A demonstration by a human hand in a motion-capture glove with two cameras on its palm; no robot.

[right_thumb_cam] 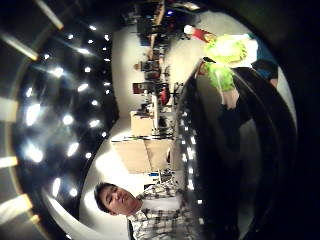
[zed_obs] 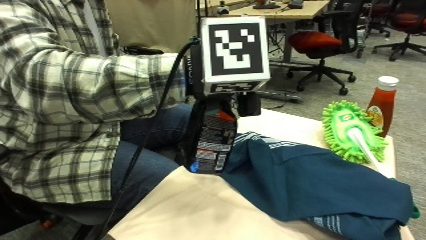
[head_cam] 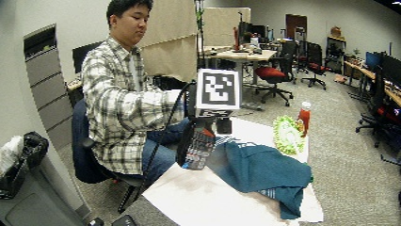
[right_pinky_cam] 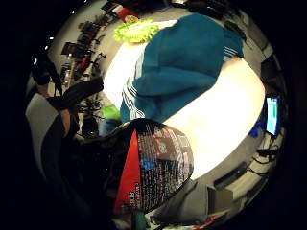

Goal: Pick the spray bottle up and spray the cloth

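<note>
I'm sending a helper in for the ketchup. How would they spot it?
Go to the white table and look at its far corner, past the teal cloth. The ketchup bottle stands upright behind the fuzzy green duster: the only red thing there, white-capped.

A grey carpet floor (head_cam: 351, 155). At 12 o'clock a desk (head_cam: 241, 54); at 1 o'clock a red chair (head_cam: 270, 74). At 9 o'clock a grey cabinet (head_cam: 47, 70).
</note>
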